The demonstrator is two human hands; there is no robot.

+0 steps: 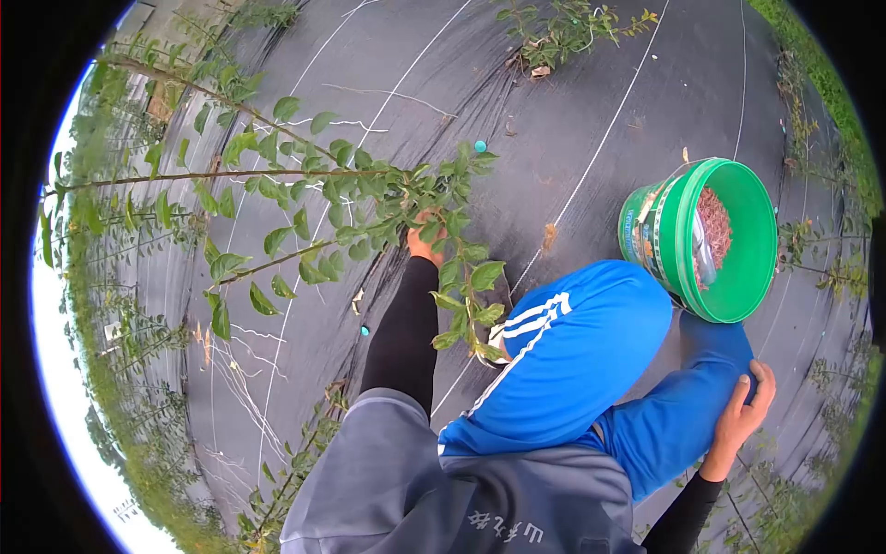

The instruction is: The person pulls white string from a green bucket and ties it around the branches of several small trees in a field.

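Observation:
My left hand (425,238) reaches into the leafy base of a young shrub (461,175). Leaves cover its fingers, so whether it grips a stem is hidden. My right hand (743,413) is beside my bent right leg in blue trousers (669,420), its fingers stretched out and holding nothing. Beyond my knees a green bucket (692,235) leans with its mouth towards the right. Pinkish-red granules (713,222) lie inside it, along with a clear plastic item (704,254) whose kind I cannot make out.
Black ground sheet (572,120) with white lines covers the soil. Long branches (221,173) of the shrub stretch to the left. Another small plant (568,37) grows at the top. Small turquoise caps (480,146) dot the sheet, and dry twigs (245,397) lie at lower left.

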